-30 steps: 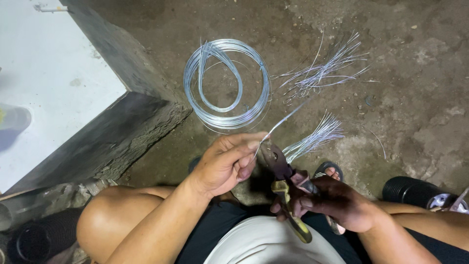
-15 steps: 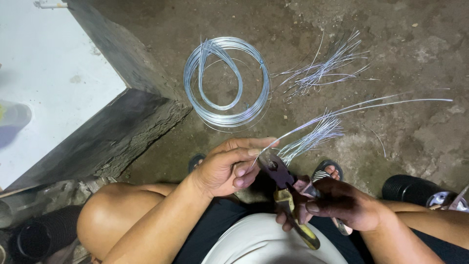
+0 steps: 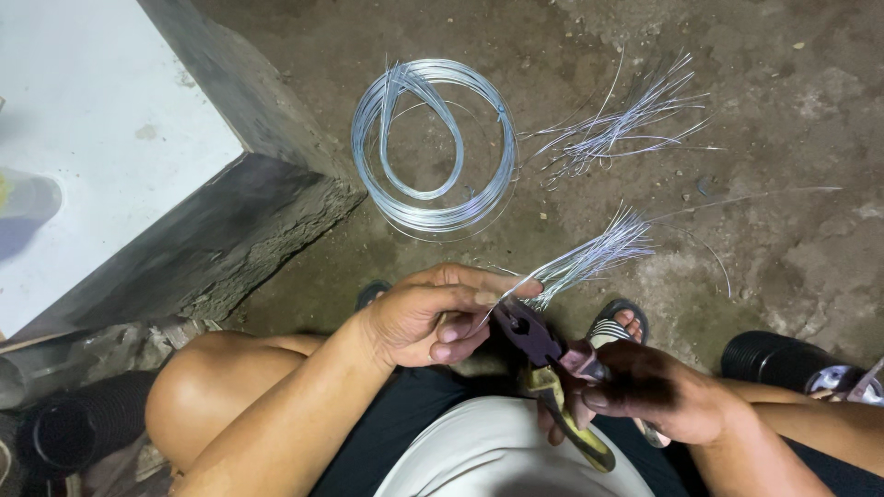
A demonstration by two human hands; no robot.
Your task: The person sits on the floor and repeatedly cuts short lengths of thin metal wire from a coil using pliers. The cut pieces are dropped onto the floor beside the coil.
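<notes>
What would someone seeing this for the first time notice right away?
Most striking is the shiny coil of wire lying on the dirt floor at top centre, with a loose spray of cut wire pieces to its right. Low in the middle, the left hand pinches a bundle of wire strands while the right hand grips pliers at it.

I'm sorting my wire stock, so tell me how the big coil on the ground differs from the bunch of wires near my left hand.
The coil is one long wire wound into round loops; the bunch is short straight pieces fanned out. The coil lies apart on the ground; the bunch sits close to the left hand and the pliers in the right hand. Both are thin, shiny, silvery wire.
</notes>
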